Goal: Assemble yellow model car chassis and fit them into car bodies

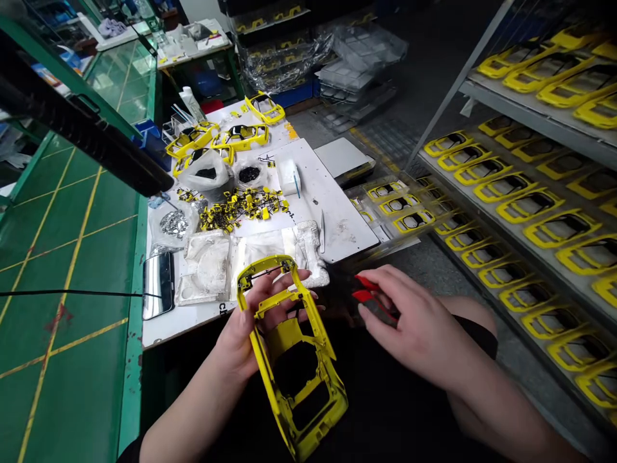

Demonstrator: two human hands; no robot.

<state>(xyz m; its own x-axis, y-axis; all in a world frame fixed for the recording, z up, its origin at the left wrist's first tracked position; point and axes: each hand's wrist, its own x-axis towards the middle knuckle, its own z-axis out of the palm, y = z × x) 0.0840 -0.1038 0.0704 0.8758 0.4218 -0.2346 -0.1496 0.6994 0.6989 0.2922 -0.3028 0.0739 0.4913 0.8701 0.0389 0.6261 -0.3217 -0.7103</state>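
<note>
My left hand [245, 328] holds a yellow plastic car body shell [315, 321], tilted, with its open inner side facing up; some fingertips show through its openings. To the right of the shell, apart from it, my right hand [405, 315] is closed on a red-handled tool [369, 292], whose far end is dark and blurred. White foam blocks [207, 267] lie on the table's near edge beyond the shell. Behind them is a pile of small yellow and black parts [241, 209].
On the white table [332, 186] are bags of black parts [207, 177], a bag of silver pieces [173, 225], tweezers [322, 231], a phone [158, 286] and several yellow shells [241, 136]. A screwdriver [130, 161] hangs at left. Racks of yellow shells [520, 199] stand at right.
</note>
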